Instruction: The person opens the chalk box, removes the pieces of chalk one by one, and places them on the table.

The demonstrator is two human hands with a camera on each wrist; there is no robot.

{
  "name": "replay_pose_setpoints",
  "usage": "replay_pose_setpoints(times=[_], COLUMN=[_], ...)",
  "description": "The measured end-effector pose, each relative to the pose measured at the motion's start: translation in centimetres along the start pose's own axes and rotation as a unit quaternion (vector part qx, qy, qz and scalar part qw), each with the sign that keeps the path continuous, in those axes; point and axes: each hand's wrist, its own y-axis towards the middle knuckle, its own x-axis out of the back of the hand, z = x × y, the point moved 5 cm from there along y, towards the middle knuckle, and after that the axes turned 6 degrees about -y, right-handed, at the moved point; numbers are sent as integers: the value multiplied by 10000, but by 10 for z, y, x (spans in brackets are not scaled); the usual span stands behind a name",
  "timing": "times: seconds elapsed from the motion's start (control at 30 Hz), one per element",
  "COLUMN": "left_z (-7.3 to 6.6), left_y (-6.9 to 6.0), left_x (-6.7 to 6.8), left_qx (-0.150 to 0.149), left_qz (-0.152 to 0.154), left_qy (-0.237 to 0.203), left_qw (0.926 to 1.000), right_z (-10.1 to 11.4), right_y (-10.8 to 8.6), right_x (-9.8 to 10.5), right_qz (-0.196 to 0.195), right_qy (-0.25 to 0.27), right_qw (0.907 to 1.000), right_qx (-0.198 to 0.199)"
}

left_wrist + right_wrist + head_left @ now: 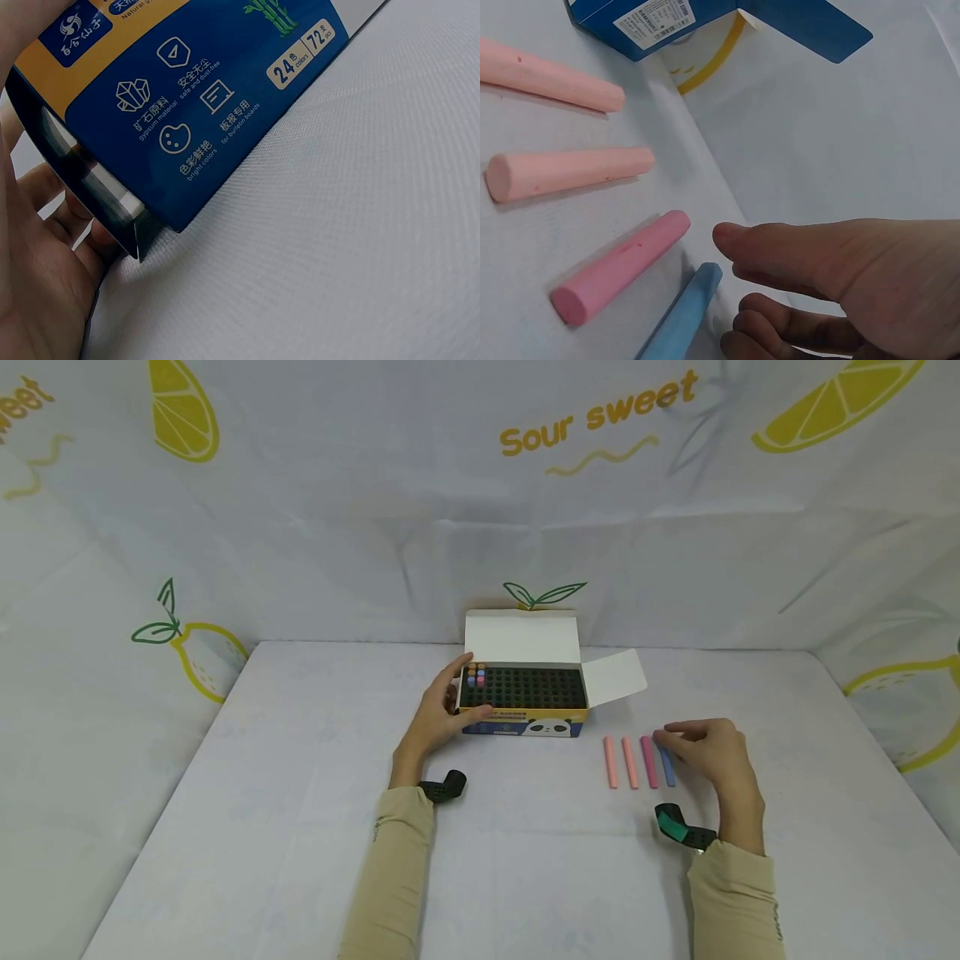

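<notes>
Box (517, 727) stands open on the white table (525, 868), a few chalks (481, 681) slotted in its back left corner. We see the left hand (437, 712) gripping its left end. Off its right front lie two pale pink chalks (630, 762), a dark pink chalk (649, 763) and a blue chalk (668, 768); the right hand (708, 750) hovers by the blue one's far end, thumb and fingers apart.

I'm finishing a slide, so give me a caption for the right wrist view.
Right hand close to a blue chalk, with a pink chalk, two paler chalks and a box nearby.
</notes>
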Motion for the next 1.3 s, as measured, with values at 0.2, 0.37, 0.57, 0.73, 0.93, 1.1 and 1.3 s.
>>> replay_pose_setpoints(times=[0.2,0.37,0.57,0.73,0.93,1.1,1.3], left_z=[0,0,0,-1,0,0,1], left_y=[-1,-1,0,1,1,1,0], left_x=[1,2,2,1,0,0,0], left_qx=[3,-5,-21,-42,-22,-26,39], left_qz=[-5,-25,-45,-45,-45,-55,-54], left_qy=[0,31,55,0,0,-33,-35], left_qw=[10000,10000,10000,10000,10000,10000,10000], right_z=[11,20,37,61,98,133,168], right_y=[-3,-7,-12,-15,-18,-17,-8], right_x=[9,21,30,30,19,3,-27], right_qz=[-612,-1073,-1469,-1693,-1638,-1315,-678], right_qy=[307,1014,2028,3002,3077,2730,2935], right_qw=[9973,9878,9651,9318,9175,9208,9086], right_qx=[256,500,763,1136,1916,2456,2892])
